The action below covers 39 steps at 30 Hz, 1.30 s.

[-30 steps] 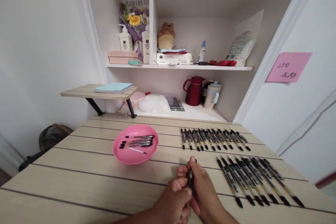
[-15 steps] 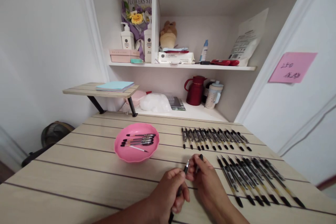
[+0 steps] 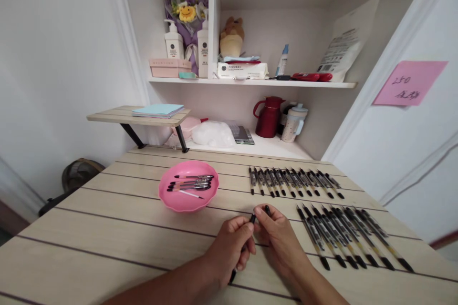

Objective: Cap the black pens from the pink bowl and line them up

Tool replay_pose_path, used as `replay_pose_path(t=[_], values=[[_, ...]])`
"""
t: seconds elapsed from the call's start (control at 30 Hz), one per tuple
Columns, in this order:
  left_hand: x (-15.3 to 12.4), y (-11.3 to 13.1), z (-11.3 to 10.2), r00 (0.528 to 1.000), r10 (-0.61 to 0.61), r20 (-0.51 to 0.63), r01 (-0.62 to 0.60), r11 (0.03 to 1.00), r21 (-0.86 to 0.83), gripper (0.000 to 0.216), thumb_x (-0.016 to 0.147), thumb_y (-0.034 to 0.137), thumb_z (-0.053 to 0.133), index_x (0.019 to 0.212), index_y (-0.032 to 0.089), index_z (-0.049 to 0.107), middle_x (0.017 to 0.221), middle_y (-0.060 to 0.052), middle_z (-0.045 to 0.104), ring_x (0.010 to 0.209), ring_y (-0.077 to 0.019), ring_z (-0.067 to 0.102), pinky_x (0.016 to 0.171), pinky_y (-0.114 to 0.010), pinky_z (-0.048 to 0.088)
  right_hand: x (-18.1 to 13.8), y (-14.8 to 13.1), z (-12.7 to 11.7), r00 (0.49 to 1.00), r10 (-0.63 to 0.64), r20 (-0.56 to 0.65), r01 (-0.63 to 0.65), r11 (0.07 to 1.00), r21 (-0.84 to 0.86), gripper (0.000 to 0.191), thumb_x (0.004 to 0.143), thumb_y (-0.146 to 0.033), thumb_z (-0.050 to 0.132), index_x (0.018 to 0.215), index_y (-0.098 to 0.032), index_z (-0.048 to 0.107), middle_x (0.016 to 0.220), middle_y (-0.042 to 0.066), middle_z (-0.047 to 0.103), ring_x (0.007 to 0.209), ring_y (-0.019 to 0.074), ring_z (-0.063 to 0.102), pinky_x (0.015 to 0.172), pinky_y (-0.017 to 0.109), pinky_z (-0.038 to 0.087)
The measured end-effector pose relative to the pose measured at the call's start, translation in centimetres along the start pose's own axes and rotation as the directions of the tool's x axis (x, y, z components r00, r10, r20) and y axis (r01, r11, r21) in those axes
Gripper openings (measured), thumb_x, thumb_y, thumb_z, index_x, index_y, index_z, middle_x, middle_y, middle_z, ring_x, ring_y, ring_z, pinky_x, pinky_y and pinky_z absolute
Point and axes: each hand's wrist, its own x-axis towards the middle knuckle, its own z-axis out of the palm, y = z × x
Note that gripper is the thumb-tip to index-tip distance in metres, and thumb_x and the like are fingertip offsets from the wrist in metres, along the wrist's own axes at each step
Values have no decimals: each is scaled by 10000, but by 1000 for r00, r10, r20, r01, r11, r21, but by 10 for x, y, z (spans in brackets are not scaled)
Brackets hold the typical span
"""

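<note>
My left hand [image 3: 232, 243] is closed around a black pen [image 3: 252, 218], which slants up and to the right through the fist. Its lower end shows beneath the hand. Touching the pen's upper end are the pinched fingertips of my right hand [image 3: 277, 231], which cover the metal tip. A small black piece that looks like a pen cap [image 3: 267, 209] pokes out between the right thumb and fingers. Left of the hands, a pink bowl [image 3: 166, 198] holds several pens [image 3: 193, 184] and a thin white refill [image 3: 190, 194].
Several pens lie side by side in a back row [image 3: 291, 182] and a front row [image 3: 343, 236] on the right of the slatted table [image 3: 125, 243]. A small raised stand [image 3: 107, 113] bears blue paper [image 3: 157, 110]. Behind are shelves, a red jug [image 3: 269, 118] and a cup [image 3: 295, 124].
My right fingertips have come onto the pen's tip, which showed bare between the hands before. The left hand still grips the pen. The view has shifted slightly.
</note>
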Motion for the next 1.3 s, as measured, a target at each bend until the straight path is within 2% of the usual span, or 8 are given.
replay_pose_path(t=[0.1,0.33,0.5,0.73,0.9,1.03,1.2,1.3], values=[[0,0,0,1000,-9,11,9,1000,19,265,761,436,475,742,174,445,496,79,455,260,-3,251,283,-160,149,0,1,-1,1000,-9,-5,8,1000,-23,296,603,-365,712,616,-153,506,489,-60,430,456,51,329,441,190,250],[-3,3,0,986,-135,94,148,977,-156,305,752,497,474,789,203,399,481,89,431,282,-2,204,328,-162,94,-3,-2,2,995,82,48,-88,984,155,305,579,-379,724,714,-148,577,504,-57,443,430,40,330,422,179,250],[-2,3,-2,986,-148,78,159,977,-146,312,747,499,481,817,201,420,490,90,426,289,4,205,342,-165,88,-1,1,0,994,106,40,-108,992,64,349,611,-442,689,619,-161,482,431,-68,413,372,19,218,386,180,127],[-2,1,-1,982,-174,80,184,972,-149,331,731,516,489,813,203,419,486,94,420,292,8,198,356,-166,81,1,1,-2,990,121,71,-126,990,69,367,613,-476,670,739,-152,553,449,-67,408,379,32,246,388,190,108],[-2,2,-1,978,-182,98,196,969,-148,312,745,507,474,799,206,410,488,90,427,293,5,194,353,-169,79,1,2,-2,992,118,48,-119,993,9,343,596,-422,707,633,-152,500,436,-73,385,391,24,237,397,187,123],[-3,3,0,978,-186,91,199,966,-163,316,737,505,487,804,206,410,491,94,418,295,9,195,358,-167,73,2,2,-3,990,115,82,-121,990,70,372,625,-472,664,781,-151,562,468,-65,410,394,35,265,389,189,100],[-2,2,-1,977,-195,86,207,966,-155,330,725,511,499,816,205,417,497,94,418,296,11,193,358,-164,71,4,2,-5,990,127,67,-125,992,-20,360,591,-437,703,599,-152,484,427,-65,408,369,17,215,384,194,97],[-2,2,-1,977,-195,92,208,963,-171,315,730,503,496,786,210,394,495,93,420,296,10,190,357,-162,72,3,0,-6,987,113,118,-120,992,51,335,600,-405,705,737,-134,564,444,-64,409,394,26,252,388,186,101]])
